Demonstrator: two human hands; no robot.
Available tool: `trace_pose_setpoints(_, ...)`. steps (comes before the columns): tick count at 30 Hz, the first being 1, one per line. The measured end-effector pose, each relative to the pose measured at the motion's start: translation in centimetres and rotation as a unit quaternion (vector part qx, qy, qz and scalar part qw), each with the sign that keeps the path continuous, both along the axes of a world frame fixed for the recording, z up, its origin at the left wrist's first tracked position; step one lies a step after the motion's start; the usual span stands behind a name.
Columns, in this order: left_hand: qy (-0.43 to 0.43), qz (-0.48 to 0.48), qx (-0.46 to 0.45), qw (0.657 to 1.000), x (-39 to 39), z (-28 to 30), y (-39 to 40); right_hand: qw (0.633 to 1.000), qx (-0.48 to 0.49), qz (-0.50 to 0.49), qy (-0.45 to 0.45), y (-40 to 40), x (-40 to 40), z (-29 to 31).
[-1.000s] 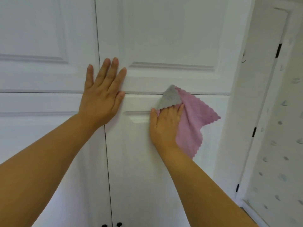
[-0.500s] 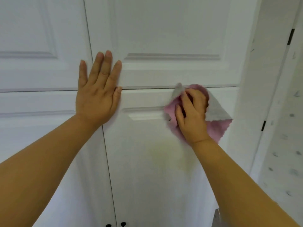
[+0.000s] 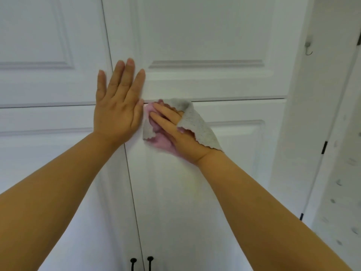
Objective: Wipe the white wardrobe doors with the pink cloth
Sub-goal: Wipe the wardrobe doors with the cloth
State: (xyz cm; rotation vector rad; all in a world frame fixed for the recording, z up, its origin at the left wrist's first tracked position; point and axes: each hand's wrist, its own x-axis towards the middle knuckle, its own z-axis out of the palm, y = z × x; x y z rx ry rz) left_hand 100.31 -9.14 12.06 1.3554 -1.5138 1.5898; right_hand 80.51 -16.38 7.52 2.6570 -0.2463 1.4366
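Across the frame from 9 to 3 o'clock: white wardrobe doors, panelled, upper and lower pairs; two black handles at 6 o'clock. At 2 o'clock I log a small wall hook; at 4 o'clock, a hinged white door. Left hand: fingers straight, flat on the centre seam, holding nothing. Right hand: fingers extended, pressing the pink cloth, grey side folded over the knuckles, against the lower right door, just beside the left hand.
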Motion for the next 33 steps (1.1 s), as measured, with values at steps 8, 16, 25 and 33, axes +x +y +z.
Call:
trace_pose_setpoints(8,-0.020,-0.021,0.016,0.999,-3.3,-3.0,-1.3,0.960,0.061,-0.192,-0.192,-8.3,-13.9,-3.4)
trace_pose_setpoints(16,-0.022,-0.015,0.028,0.999,-3.6,-3.2,-2.0,0.919,-0.010,-0.345,-0.190,-8.1,-11.2,-4.8)
trace_pose_setpoints(25,0.095,-0.176,0.044,0.979,-3.8,-2.6,0.5,0.981,-0.011,-0.054,-0.185,-0.4,4.5,-3.8)
trace_pose_setpoints(33,0.164,-0.107,0.031,0.980,-3.2,-4.8,0.5,0.995,-0.037,0.071,-0.056,-0.6,4.6,-4.7)
